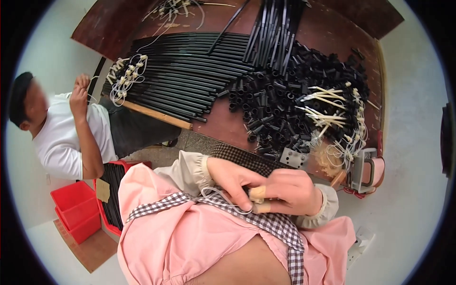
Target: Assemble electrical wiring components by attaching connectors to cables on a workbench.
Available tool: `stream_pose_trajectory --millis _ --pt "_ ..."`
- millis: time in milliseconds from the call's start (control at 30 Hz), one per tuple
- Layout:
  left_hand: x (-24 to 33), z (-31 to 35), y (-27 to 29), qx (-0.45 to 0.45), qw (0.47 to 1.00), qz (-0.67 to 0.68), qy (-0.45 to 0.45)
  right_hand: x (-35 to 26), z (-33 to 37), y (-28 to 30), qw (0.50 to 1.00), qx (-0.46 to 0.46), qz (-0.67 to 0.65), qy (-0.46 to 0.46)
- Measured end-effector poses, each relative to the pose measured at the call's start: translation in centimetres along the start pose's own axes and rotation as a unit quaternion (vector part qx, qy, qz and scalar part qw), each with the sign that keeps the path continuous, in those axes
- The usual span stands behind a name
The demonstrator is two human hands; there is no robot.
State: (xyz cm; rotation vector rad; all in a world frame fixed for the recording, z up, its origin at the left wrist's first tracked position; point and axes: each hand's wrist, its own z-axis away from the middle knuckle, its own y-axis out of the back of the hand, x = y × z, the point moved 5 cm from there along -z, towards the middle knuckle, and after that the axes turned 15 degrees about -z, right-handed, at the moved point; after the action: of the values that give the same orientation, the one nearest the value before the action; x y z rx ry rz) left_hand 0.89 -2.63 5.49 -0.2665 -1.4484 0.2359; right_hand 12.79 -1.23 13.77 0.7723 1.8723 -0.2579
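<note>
My left hand (233,178) and my right hand (293,190) meet in front of my lap, over a checked apron strap. A thin white cord (212,189) loops below my left hand and runs to its closed thumb and fingertips. My right hand is closed too, its fingertips pressed together against the left ones. Tan coverings (258,192) wrap two of its fingers. Whatever small part lies between the fingertips is hidden.
On the brown table (223,116) lie long black tubes (175,78), a heap of short black tube pieces (266,102), cream sticks (327,97) and bundled white cords (126,80). A clamp-like device (368,171) sits at the right corner. At left a co-worker (76,137) sits beside red bins (76,204).
</note>
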Motion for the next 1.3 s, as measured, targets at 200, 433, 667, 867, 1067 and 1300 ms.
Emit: stream_pose_trajectory --millis 200,433,667,867,1067,1300 --pt "5.6 9.5 12.4 0.552 0.528 -0.636 0.107 0.4 5.4 0.6 0.944 0.261 -0.137 -0.148" --pt "2.6 13.6 18.5 0.463 0.326 -0.823 0.042 0.0 7.8 -0.5 0.833 0.315 -0.308 -0.334" --pt "7.1 12.0 13.8 0.522 0.468 -0.713 -0.012 -3.3 14.8 5.7 0.740 0.670 -0.030 0.056" --pt "11.3 8.3 8.7 0.417 0.493 -0.753 -0.125 -5.3 17.3 5.6 0.688 0.707 0.034 0.160" --pt "10.9 6.5 8.5 0.406 0.501 -0.751 -0.141 -6.5 17.3 5.0 0.716 0.680 0.125 0.098" --pt "11.3 4.7 7.7 0.397 0.518 -0.736 -0.179 -8.9 18.7 3.6 0.641 0.741 0.123 0.159"
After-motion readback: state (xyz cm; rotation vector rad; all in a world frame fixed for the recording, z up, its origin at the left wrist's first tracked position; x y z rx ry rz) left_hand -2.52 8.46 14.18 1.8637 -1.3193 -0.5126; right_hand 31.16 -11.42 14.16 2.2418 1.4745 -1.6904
